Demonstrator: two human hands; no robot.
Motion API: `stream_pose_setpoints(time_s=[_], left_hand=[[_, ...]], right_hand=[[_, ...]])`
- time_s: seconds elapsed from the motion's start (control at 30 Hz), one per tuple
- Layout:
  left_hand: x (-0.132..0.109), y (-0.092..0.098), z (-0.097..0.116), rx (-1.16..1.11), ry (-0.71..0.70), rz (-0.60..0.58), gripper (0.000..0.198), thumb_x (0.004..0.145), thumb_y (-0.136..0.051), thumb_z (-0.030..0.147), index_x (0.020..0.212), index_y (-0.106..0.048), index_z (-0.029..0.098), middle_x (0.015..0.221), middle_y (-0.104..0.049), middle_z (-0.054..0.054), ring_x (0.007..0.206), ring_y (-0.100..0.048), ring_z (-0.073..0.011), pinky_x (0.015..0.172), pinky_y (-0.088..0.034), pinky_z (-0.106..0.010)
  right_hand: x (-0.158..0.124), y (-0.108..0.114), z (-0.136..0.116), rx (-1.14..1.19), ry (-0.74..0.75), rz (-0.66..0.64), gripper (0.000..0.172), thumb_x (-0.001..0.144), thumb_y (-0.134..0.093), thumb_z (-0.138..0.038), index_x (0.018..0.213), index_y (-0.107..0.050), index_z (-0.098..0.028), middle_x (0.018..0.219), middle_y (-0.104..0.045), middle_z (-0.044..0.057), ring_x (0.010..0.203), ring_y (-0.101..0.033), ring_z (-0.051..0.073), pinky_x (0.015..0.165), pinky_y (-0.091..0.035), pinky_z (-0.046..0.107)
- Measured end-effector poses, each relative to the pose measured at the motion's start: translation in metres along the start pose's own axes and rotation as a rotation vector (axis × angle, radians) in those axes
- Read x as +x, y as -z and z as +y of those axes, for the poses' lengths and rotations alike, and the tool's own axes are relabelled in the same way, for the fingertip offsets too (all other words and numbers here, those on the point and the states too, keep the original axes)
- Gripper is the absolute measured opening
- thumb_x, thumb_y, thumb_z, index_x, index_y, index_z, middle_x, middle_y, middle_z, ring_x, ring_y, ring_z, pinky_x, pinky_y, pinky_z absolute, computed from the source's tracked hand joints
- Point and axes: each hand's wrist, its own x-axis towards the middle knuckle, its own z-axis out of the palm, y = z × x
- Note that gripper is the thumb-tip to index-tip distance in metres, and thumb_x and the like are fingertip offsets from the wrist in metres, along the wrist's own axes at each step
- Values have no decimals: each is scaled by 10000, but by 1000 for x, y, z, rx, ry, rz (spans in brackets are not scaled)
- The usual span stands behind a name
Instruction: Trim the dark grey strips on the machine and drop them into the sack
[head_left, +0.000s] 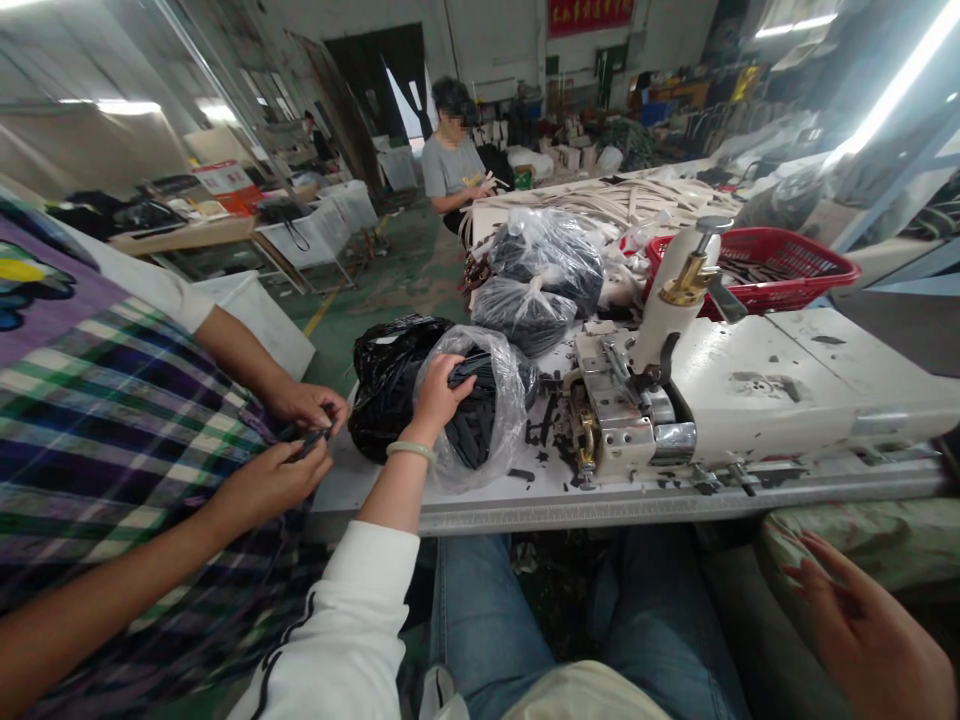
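There are three see-through plastic bags full of black strips (pixel 487 420). One shiny black plastic bag (pixel 386 385). One red plastic basket (pixel 787 262). One white metal sewing machine (pixel 765 385). Two other people: a person in a checked shirt (pixel 112 420) and a person in a grey shirt (pixel 450 165). The wearer's two hands: left hand (pixel 439 395), right hand (pixel 862 620).

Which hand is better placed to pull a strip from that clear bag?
Left. The left hand rests on the strips inside the bag; the right hand is open below the table edge, well away.
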Motion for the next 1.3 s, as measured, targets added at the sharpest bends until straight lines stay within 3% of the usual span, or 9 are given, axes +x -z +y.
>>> stream_pose_setpoints(time_s=[0.13, 0.33, 0.43, 0.5, 0.67, 0.93, 1.07, 1.2, 1.3], left_hand=[[-9, 4, -9, -75, 40, 64, 292, 790, -660, 346, 1013, -664, 158, 1046, -667, -105, 1017, -607, -249, 947, -451, -399], [-25, 4, -8, -177, 102, 160, 286, 760, -676, 376, 957, -706, 171, 972, -689, -86, 935, -635, -239, 887, -483, -396], [-28, 9, -4, -221, 114, 163, 254, 724, -705, 351, 913, -722, 184, 905, -681, -68, 872, -637, -231, 830, -496, -375], [-27, 17, -3, -252, 121, 159, 234, 702, -723, 329, 891, -730, 192, 875, -675, -56, 843, -634, -225, 804, -495, -359], [-16, 18, 0, -365, 180, 202, 236, 689, -743, 337, 877, -719, 196, 890, -678, -47, 870, -629, -219, 842, -470, -340], [6, -41, 19, -680, 367, 337, 276, 739, -662, 461, 826, -636, 200, 797, -684, -38, 751, -663, -205, 669, -512, -308], [11, -41, 29, -784, 398, 353, 215, 684, -717, 392, 766, -631, 212, 780, -705, -37, 764, -688, -210, 731, -528, -330], [16, -35, 31, -828, 442, 448, 194, 685, -704, 364, 699, -574, 221, 653, -686, -5, 615, -670, -193, 672, -527, -333], [24, -27, 30, -848, 457, 535, 175, 695, -684, 342, 713, -571, 210, 639, -674, 5, 580, -648, -172, 644, -520, -318]], right_hand=[[10, -14, -85, 209, 217, -121, 409, 878, -517, -397, 1248, -583, -234, 900, -743, 116, 767, -715, 268, 648, -568, 372], [50, -60, -279, 548, 753, -422, 372, 895, -491, -155, 1265, -532, -151, 1085, -684, 134, 950, -664, 207, 852, -529, 333], [85, -102, -356, 447, 898, -503, 526, 805, -586, -62, 1317, -472, -107, 1280, -579, 177, 1195, -539, 248, 999, -427, 381], [103, -131, -383, 266, 923, -527, 671, 721, -711, -76, 1332, -439, -117, 1318, -541, 193, 1280, -458, 293, 1061, -339, 446], [115, -174, -383, 103, 818, -520, 573, 659, -830, -226, 1130, -520, -126, 1115, -613, 186, 1104, -570, 344, 967, -370, 512], [109, -196, -369, 258, 690, -493, 393, 793, -687, -198, 1114, -516, -51, 1109, -584, 216, 1061, -548, 300, 904, -431, 419], [110, -197, -359, 431, 647, -506, 496, 717, -751, -182, 1162, -550, -92, 1154, -612, 165, 1095, -548, 272, 943, -427, 383], [108, -197, -350, 621, 504, -482, 203, 823, -616, -173, 1018, -662, -137, 1029, -684, 115, 996, -607, 243, 913, -444, 376], [105, -200, -345, 751, 354, -454, 148, 832, -570, -163, 903, -698, -144, 904, -699, 99, 887, -632, 235, 849, -471, 386]])
